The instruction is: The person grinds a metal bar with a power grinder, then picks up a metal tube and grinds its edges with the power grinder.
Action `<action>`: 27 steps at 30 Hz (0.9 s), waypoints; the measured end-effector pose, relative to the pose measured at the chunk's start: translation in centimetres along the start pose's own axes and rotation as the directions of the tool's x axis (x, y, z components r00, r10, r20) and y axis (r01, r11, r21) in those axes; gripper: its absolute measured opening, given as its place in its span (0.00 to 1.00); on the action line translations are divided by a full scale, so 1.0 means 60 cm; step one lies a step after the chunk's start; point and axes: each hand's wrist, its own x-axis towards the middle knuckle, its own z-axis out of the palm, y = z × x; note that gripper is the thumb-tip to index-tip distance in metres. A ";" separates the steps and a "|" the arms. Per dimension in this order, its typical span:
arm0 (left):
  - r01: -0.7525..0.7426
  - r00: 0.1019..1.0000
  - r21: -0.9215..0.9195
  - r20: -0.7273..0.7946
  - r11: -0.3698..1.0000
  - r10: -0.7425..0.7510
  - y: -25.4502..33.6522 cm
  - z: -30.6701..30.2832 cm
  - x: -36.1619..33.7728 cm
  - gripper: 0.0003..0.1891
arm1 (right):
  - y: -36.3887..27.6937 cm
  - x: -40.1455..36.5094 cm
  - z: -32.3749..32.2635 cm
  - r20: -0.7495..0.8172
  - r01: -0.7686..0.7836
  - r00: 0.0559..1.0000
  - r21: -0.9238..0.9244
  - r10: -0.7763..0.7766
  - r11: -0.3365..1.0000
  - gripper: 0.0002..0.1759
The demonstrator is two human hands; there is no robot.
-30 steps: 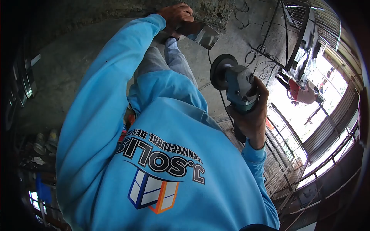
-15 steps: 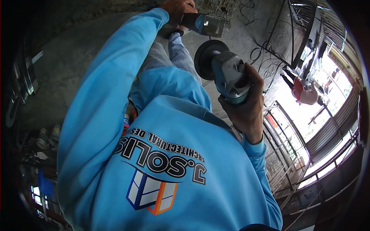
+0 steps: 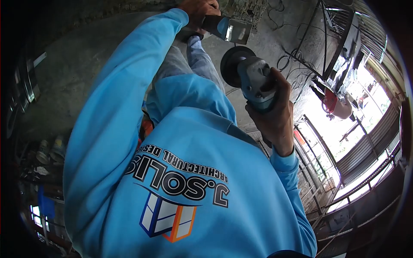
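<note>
My right hand [image 3: 273,109] is wrapped round the body of an angle grinder [image 3: 258,81], teal and grey. A dark round disc [image 3: 234,66] is fitted at its head, facing left, below and apart from a square metal tube [image 3: 219,26]. At the top of the view, my left hand [image 3: 200,10] has its fingers closed on that tube, whose shiny end points to the right. Blue sleeves cover both my arms, and my printed blue sweatshirt [image 3: 180,142] fills the lower middle.
Grey concrete floor [image 3: 116,47] lies around my legs, with loose cables [image 3: 297,64] to the right. Another person [image 3: 337,105] in a red and pale top is farther off by a bright opening. Metal pieces [image 3: 28,81] stand at the far left.
The grinder and my right hand have shifted slightly to the right. My left hand and the tube stay nearly where they were. The distant person's pose has changed a little.
</note>
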 end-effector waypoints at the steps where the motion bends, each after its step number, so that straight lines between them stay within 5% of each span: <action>1: 0.007 1.000 0.002 -0.002 1.000 -0.007 -0.007 0.005 0.002 0.06 | 0.007 0.001 0.000 0.001 -0.011 1.000 -0.008 0.011 1.000 0.56; 3: -0.143 0.989 0.034 -0.038 0.989 0.144 -0.025 0.022 0.001 0.05 | 0.012 0.002 -0.003 0.014 -0.019 1.000 -0.012 0.019 1.000 0.56; 14: -0.068 0.997 0.005 0.023 0.998 0.068 -0.020 0.015 0.001 0.05 | -0.019 0.012 -0.017 -0.052 0.173 0.982 -0.110 -0.179 0.979 0.53; 17: -0.091 0.996 0.015 -0.024 0.996 0.091 -0.027 0.020 0.002 0.06 | -0.010 0.009 -0.004 -0.057 0.064 0.996 0.016 -0.063 0.998 0.58; 22: -0.170 0.982 0.040 -0.073 0.985 0.173 -0.032 0.025 0.004 0.06 | -0.008 0.017 -0.001 -0.079 0.094 0.993 0.024 -0.091 0.995 0.58; 27: -0.036 0.994 -0.001 -0.099 0.999 0.036 -0.013 0.018 -0.006 0.06 | -0.011 0.029 -0.002 -0.098 0.082 0.992 0.013 -0.080 0.997 0.58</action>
